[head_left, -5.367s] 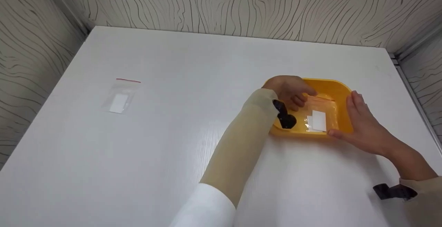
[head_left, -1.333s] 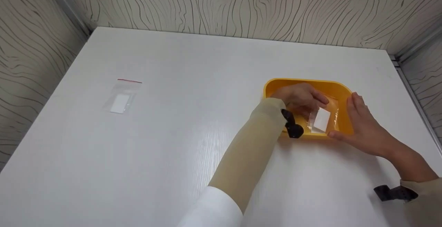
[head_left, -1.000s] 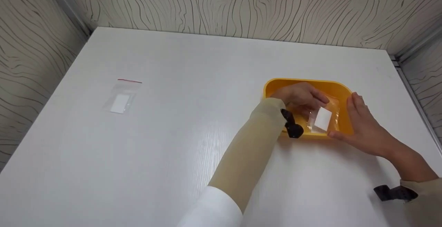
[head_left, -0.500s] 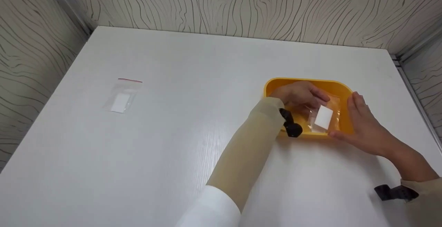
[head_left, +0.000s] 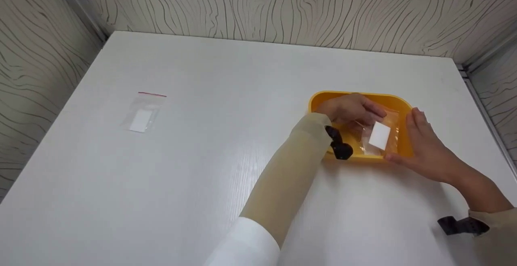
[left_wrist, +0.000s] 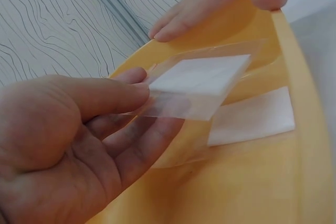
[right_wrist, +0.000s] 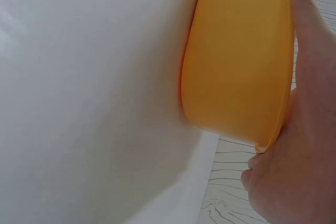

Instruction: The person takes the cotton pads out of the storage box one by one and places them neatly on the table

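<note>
At the right of the table, a yellow plastic bin (head_left: 387,96) surrounds my left hand (head_left: 350,107). In the left wrist view, thumb and fingers pinch the edge of a small clear zip bag (left_wrist: 199,75) with a white card in it. The bag tilts above the bin floor. Another white card (left_wrist: 254,116) in clear plastic lies below it, partly covered. My right hand (head_left: 430,153) rests on the bin's right end, fingers extended at the side and thumb on the front rim. The right wrist view looks at the bin's outer wall (right_wrist: 236,56).
A single clear zip bag (head_left: 141,114) with a red seal and a white card lies flat on the table's left side. The white table (head_left: 226,96) is bordered by wood-patterned panels (head_left: 258,7) at the back and sides.
My left hand reached deeper into the bin, took hold of a bag by its edge and has raised and tilted it slightly. The right hand stays at the rim.
</note>
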Available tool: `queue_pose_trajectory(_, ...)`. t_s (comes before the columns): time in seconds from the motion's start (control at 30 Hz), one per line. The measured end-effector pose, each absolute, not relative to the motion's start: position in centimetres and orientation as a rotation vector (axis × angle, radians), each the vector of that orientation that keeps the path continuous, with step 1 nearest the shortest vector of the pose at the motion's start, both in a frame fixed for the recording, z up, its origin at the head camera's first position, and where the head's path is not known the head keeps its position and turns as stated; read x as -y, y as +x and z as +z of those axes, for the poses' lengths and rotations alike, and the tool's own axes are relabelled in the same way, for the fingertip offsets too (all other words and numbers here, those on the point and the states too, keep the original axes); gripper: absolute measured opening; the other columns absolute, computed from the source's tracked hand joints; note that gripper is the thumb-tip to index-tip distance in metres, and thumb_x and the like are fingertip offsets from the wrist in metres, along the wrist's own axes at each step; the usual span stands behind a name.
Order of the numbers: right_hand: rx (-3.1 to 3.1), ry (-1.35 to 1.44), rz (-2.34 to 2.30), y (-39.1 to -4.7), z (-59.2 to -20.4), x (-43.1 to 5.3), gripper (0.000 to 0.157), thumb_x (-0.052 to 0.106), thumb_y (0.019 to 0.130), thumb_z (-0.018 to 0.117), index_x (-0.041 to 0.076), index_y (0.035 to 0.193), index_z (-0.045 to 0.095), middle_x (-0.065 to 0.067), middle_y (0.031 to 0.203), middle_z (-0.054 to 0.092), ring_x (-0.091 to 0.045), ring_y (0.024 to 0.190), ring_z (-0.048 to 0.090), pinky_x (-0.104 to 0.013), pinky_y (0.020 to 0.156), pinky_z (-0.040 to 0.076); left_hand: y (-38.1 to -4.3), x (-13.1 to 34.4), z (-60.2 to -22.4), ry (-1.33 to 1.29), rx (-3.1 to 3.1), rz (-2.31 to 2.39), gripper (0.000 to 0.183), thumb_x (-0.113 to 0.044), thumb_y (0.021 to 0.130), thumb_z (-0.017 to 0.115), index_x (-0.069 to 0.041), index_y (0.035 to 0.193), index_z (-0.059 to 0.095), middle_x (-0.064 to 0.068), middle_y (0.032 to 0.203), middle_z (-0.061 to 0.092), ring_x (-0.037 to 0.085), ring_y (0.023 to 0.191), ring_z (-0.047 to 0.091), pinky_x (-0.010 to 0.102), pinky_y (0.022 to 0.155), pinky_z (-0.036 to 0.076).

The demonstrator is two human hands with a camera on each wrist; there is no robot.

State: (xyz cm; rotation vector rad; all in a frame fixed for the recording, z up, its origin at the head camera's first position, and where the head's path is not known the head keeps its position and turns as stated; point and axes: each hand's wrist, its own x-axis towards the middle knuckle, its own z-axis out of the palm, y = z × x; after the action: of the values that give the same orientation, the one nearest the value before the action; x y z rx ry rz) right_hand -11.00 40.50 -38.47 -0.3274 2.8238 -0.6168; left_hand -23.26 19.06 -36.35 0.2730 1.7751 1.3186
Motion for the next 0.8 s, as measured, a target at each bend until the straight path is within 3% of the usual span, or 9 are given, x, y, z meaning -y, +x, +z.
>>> queue_pose_trajectory(0.8, -2.826, -0.321, -0.637, -11.18, -38.4, -40.45, 0.121, 0.046, 0.091, 0.072, -0.004, 0.155, -0.017, -0.024, 0.164, -0.024, -0.053, 0.149, -0.013, -0.077, 0.111, 0.011, -23.31, -18.62, -35.68, 0.341, -1.762, 1.317, 0.022, -0.009, 0.097, 0.068, -0.02, 0.114, 0.076, -0.011, 0.103, 0.07, 0.013, 0.087, 0.063, 0.019, 0.078, 0.057)
